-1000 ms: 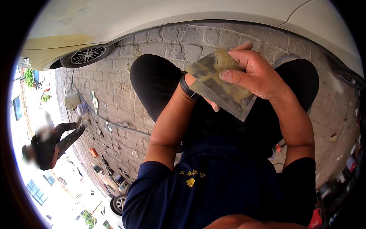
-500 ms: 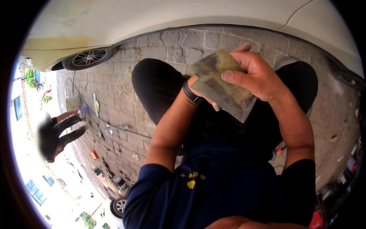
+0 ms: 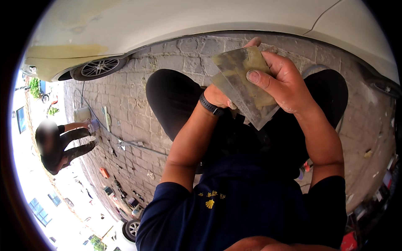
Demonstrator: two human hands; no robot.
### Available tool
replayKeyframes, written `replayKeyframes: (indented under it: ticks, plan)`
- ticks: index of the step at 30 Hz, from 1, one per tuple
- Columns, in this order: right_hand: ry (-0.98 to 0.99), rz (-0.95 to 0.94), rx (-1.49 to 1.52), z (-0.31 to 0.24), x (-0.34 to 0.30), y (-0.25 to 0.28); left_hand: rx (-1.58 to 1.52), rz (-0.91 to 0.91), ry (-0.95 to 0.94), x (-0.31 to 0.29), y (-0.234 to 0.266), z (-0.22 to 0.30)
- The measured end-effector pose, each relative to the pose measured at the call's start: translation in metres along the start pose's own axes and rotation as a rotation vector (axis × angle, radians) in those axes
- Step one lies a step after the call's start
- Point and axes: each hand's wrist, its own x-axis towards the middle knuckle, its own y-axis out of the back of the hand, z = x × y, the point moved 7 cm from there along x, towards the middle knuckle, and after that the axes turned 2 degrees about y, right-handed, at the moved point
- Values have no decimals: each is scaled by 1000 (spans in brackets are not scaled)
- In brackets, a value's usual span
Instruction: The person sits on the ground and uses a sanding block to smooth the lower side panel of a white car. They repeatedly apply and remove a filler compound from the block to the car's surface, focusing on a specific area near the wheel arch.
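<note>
Two hands share a putty-smeared metal spreader blade [image 3: 245,81]: right hand [image 3: 284,79] pinches it flat, thumb on top, seemingly to steady it, left hand [image 3: 220,96] curled beneath its lower edge, above dark-trousered knees, below the white car [image 3: 188,21], brick paving [image 3: 125,108] around

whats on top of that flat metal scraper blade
Yellowish filler smeared over the scraper blade, with the right hand thumb pressing it. The left hand is mostly hidden underneath.

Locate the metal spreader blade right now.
Head view, upper centre-right: the putty-smeared spreader blade sits between both hands, right hand gripping its far side, left hand under its near edge, above the person's dark-trousered knees, just below the white car body.
</note>
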Motion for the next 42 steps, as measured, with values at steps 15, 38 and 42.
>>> replayKeyframes:
  ticks: [15,38,42]
  plan:
    - [63,-8,53,1,4,1,-36,-56,-60,-6,-15,-10]
    - [153,106,30,-6,3,7,-253,-49,31,-14,-22,-3]
    - [178,274,145,-9,2,20,-208,7,-99,-12,-6,3]
